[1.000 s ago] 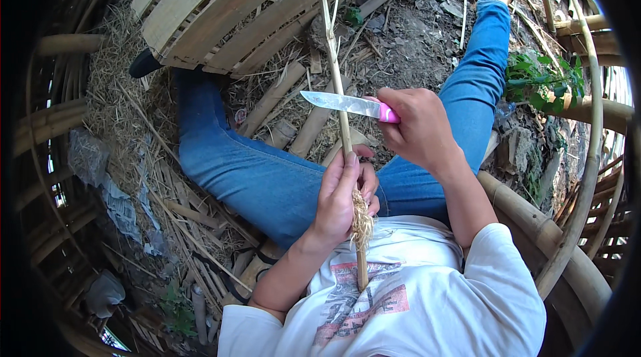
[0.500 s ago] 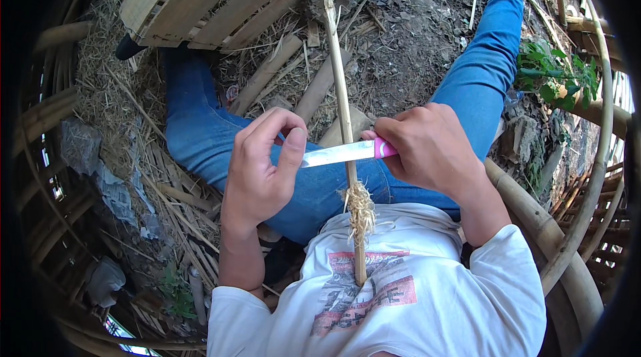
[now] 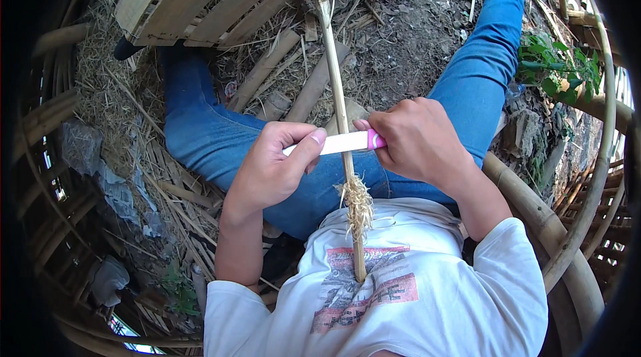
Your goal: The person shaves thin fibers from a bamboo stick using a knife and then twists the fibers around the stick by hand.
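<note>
A long thin wooden stick (image 3: 336,77) slants down from the top of the view, its lower end resting against my white shirt (image 3: 434,277). Low on it, a bunch of curled pale shavings (image 3: 359,209) clings to the wood. My right hand (image 3: 422,140) is closed around the pink handle of a knife (image 3: 337,143), whose pale blade lies crosswise over the stick just above the shavings. On the other side, my left hand (image 3: 275,160) pinches the blade's tip end between thumb and fingers. Whether the cutting edge touches the stick, I cannot tell.
My legs in blue jeans (image 3: 477,57) spread either side of the stick. A slatted wooden panel (image 3: 220,3) stands at the upper left. Cut bamboo pieces (image 3: 264,70) and straw lie on the dirt. Thick curved bamboo poles (image 3: 534,213) run along my right.
My left thumb and fingers have closed onto the tip end of the blade, where they were apart before. The knife and right hand have shifted slightly left and up.
</note>
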